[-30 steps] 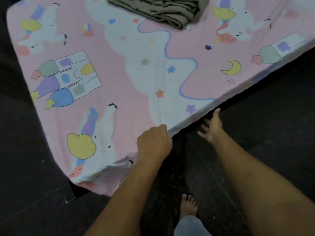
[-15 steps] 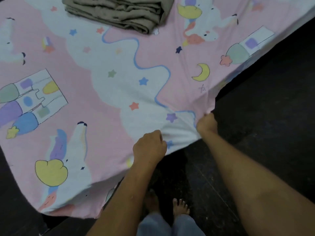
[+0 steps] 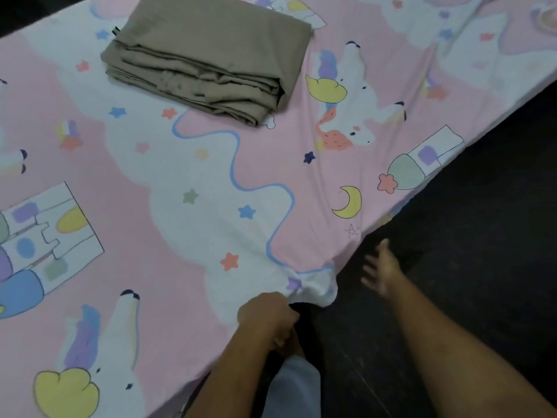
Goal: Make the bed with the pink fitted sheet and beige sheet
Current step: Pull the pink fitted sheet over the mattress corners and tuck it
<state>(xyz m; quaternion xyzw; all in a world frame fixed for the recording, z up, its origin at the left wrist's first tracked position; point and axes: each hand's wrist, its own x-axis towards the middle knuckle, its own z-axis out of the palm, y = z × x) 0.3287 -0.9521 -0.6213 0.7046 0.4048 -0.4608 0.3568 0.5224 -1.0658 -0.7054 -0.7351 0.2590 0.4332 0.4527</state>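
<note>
Left hand [image 3: 266,316] fisted on pink fitted sheet [image 3: 187,267] at bed's near edge; right hand [image 3: 381,271], fingers splayed and empty, just right of bunched hem.

Dark floor [image 3: 470,267]: black, faintly mottled surface filling the right and lower right of the view, crossed by a thin pale diagonal line near the bottom. Second dark strip of floor visible at the top left corner. Light blue-grey trouser leg [image 3: 297,384]: soft fabric, low centre, over the floor; part hidden, blurred.
</note>
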